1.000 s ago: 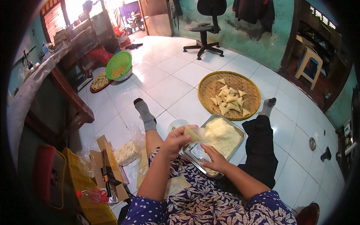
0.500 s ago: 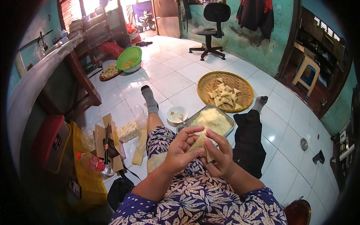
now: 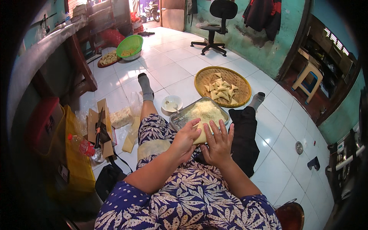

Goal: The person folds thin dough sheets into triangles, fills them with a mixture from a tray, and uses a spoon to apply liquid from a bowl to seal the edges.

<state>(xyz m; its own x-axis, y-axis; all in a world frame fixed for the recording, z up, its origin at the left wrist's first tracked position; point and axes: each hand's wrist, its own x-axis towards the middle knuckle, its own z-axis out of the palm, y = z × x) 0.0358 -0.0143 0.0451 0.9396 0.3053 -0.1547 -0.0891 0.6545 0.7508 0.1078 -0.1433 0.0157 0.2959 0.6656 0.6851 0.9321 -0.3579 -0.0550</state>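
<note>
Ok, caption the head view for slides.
Left hand holds a pale wrapper, right hand against it, near a metal tray of crumbly food, triangular parcels on a woven tray.

this looks like a home, with a jacket [image 3: 262,17] on the green wall [image 3: 279,51], swivel chair [image 3: 211,27] and tiled floor [image 3: 172,73].
</note>
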